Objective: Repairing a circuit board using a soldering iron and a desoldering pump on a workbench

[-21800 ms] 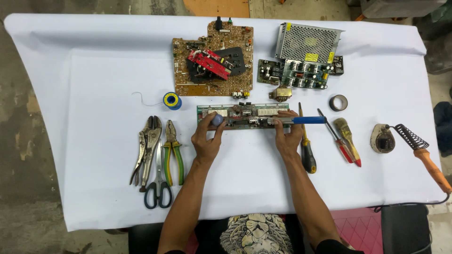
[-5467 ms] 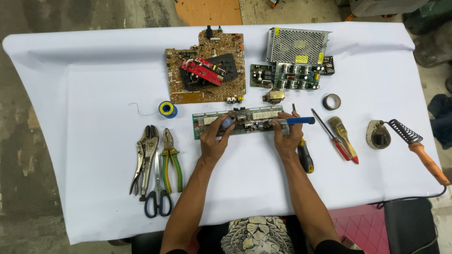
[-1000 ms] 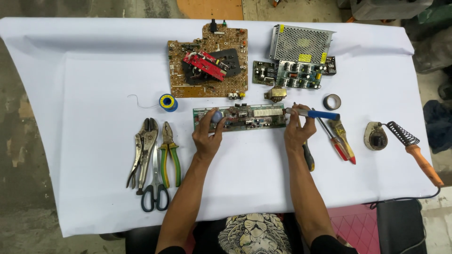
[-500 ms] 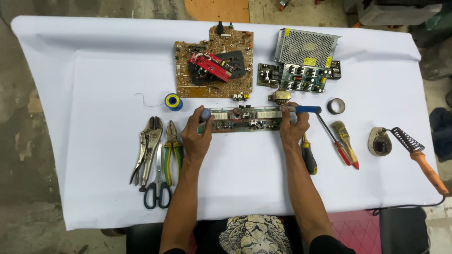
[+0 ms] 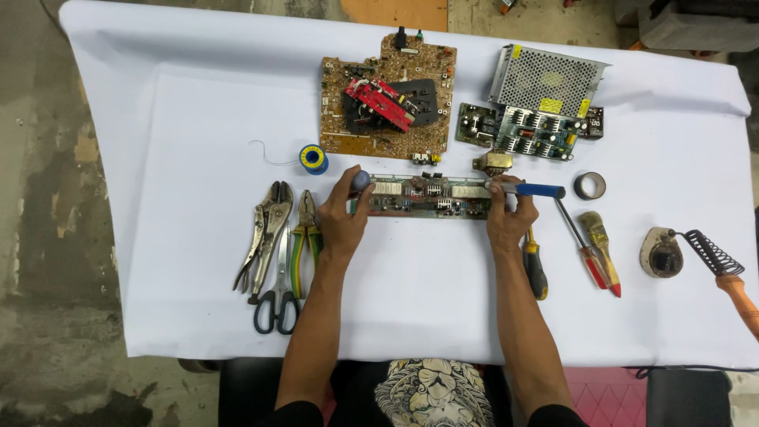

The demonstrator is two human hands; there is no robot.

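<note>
a: we have the long narrow green circuit board [image 5: 431, 197] with pale blocks and small dark parts along it lying crosswise on the white cloth [image 5: 158, 119], between our two hands.

b: our left hand [image 5: 344, 217] clasps the board's left end, fingers curled round it, and a small blue-grey cap [image 5: 361, 180] shows at the thumb tip. our right hand [image 5: 510, 217] sits at the board's right end, fingers closed on the blue-handled tool [image 5: 534, 190] that lies level with the board.

a: the tool's tip is hidden under our fingers, so we cannot tell where it touches the board. the board's small parts are too fine to tell apart.

b: just beyond the board stands the brown square circuit board [image 5: 387, 99] with a red piece on it. beyond the long board's right end, the perforated metal box [image 5: 545, 77] has a green board of parts [image 5: 538, 133] spilling from its near side.

a: left of the long board lie the locking pliers [image 5: 265, 233], the green-handled pliers [image 5: 304, 237] and the black scissors [image 5: 277, 304]. right of it, the soldering iron [image 5: 723, 273] is cut off by the frame edge.
</note>
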